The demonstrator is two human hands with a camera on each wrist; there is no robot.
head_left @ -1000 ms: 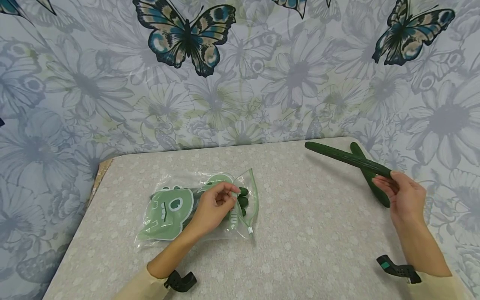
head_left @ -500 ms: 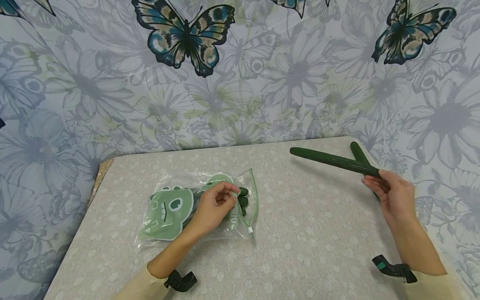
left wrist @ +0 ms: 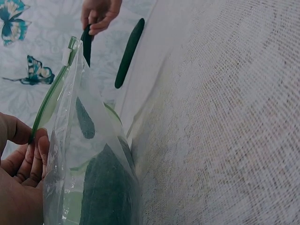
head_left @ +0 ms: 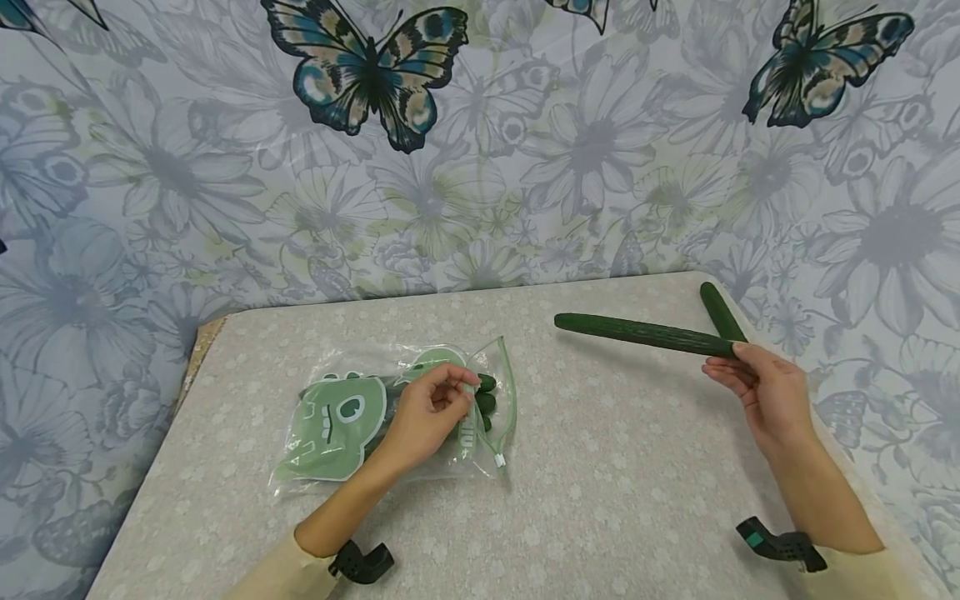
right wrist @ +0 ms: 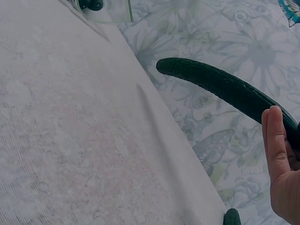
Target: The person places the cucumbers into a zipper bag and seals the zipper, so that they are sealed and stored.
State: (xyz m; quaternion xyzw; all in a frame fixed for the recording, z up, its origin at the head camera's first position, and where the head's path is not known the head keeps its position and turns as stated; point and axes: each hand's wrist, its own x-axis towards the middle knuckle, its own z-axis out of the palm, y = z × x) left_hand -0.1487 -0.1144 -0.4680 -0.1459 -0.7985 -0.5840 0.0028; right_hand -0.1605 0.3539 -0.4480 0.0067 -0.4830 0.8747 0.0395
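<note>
My left hand [head_left: 429,417] pinches the green-edged rim of a clear zip bag [head_left: 442,467] printed with green cartoon figures; the left wrist view shows thumb and fingertips on that edge. Inside the bag lie several cucumbers [head_left: 486,403], their ends showing near its open mouth, which faces right. A long dark green cucumber [head_left: 637,329] is held by one end in my right hand [head_left: 776,400], raised above the table and pointing left toward the bag. Behind that hand another cucumber [head_left: 722,310] lies on the table, its near end hidden in the head view.
The table [head_left: 600,500] has a pale floral cloth. Its right edge [head_left: 847,467] runs close beside my right forearm. A butterfly-printed curtain [head_left: 525,167] hangs right behind the table. A white zip slider [head_left: 500,460] sits at the bag's near corner.
My right hand has moved left and slightly nearer with the cucumber, which now lies more level and closer to the bag. The left hand and the bag have stayed put.
</note>
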